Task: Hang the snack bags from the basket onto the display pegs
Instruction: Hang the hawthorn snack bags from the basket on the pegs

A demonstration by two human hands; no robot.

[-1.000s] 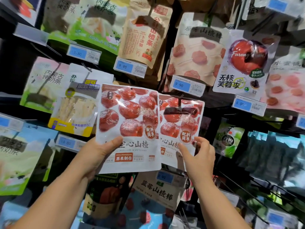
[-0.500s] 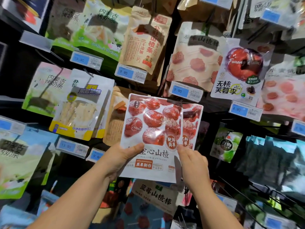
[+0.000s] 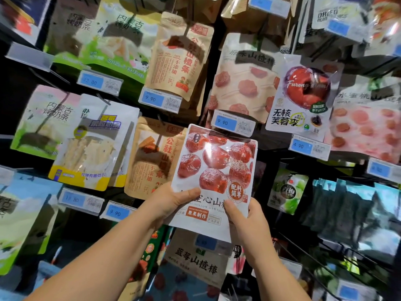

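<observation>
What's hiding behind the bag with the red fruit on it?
Behind the red fruit bag, a brown bag peeks out at the left edge and a blue price tag shows below the bottom. Straight behind it, everything is covered.

dark gap (image 3: pixel 263 187) open rt of hawthorn bag (image 3: pixel 214 166), kraft bag (image 3: pixel 152 157) crowding lt, price tag (image 3: pixel 234 122) just above

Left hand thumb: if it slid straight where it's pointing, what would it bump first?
Most likely the thumb of the right hand. The left hand grips the hawthorn bag with its thumb lying across the front, pointing right; the right hand pinches the same face close by, with only bag surface between them.
</observation>
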